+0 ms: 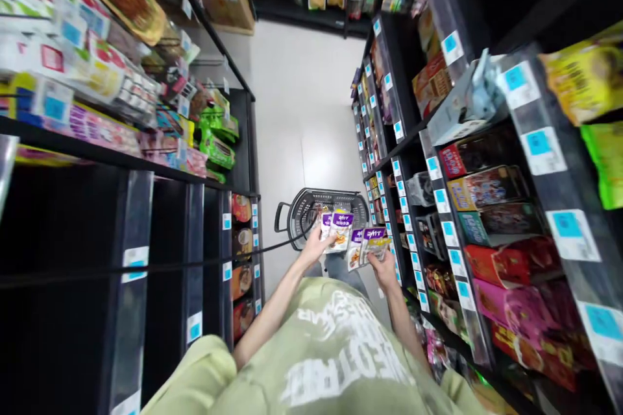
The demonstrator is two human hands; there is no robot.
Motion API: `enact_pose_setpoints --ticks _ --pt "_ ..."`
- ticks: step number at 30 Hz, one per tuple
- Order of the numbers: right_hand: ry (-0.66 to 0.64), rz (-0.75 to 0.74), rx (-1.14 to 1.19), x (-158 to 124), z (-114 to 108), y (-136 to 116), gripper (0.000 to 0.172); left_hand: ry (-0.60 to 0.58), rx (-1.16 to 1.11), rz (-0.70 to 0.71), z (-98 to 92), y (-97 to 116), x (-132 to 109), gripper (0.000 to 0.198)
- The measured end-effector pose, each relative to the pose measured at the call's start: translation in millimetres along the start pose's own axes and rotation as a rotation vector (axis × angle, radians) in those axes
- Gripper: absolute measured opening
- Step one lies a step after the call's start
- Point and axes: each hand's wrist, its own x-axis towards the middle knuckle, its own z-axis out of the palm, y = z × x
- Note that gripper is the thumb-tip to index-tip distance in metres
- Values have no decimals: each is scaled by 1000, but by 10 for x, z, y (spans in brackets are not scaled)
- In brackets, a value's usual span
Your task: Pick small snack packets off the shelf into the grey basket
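Low in front of my body, my left hand (314, 248) grips white and purple snack packets (341, 228) by their left side, its fingers closed on them. My right hand (383, 267) holds another group of purple-topped packets (365, 245), pinched at the lower right edge. The two groups are side by side with a small gap between them. Beneath and beyond the packets is a dark shopping basket (294, 222) with perforated walls and a handle on its left; the packets hide part of its inside.
Shelves with packaged snacks and blue-white price tags line the aisle on the left (195, 189) and right (438, 162). The pale floor (302, 104) runs ahead to another stocked shelf (311, 15). A thin dark cord crosses the view at left.
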Motion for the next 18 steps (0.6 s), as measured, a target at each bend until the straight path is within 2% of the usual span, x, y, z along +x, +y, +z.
enact_pose_setpoints --ticks 2,8,11,15,18 --pt "44 18 323 -172 24 -101 45 -41 59 39 74 96 -141 53" --pt "177 -8 643 -667 281 -403 48 -110 171 190 138 319 -514 43" --pt "254 -34 717 -894 457 -543 48 -148 209 263 91 409 -713 43" --pt "428 -50 687 -1150 670 -633 49 -157 269 417 -7 462 -961 50" --pt "527 -64 655 -1346 797 -656 49 -224 276 428 -101 443 -1096 53"
